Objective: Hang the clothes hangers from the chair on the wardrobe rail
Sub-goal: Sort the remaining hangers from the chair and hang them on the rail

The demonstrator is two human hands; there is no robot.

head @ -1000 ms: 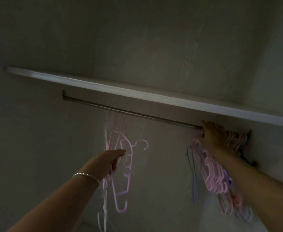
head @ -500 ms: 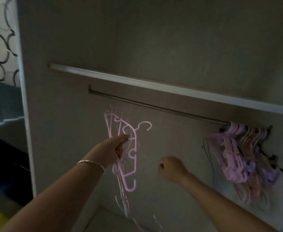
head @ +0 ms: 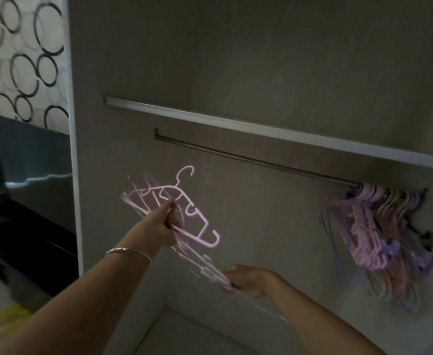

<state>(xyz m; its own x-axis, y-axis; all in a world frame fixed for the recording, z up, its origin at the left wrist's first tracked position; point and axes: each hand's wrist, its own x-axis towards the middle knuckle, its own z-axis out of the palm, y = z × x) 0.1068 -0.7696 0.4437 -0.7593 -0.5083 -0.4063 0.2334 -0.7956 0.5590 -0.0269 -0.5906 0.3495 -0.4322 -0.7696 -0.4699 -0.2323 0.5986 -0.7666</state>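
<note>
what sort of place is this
Most likely a home bedroom, at an open wardrobe: a metal rail runs under a shelf, plastic hangers bunch at its right end, and a circle-patterned curtain or wall shows to the left.

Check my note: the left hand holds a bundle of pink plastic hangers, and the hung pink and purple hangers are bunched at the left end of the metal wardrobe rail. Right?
One slip: the head view shows the hung pink and purple hangers bunched at the right end of the metal wardrobe rail, not the left. The left hand does hold a bundle of pink plastic hangers.
</note>
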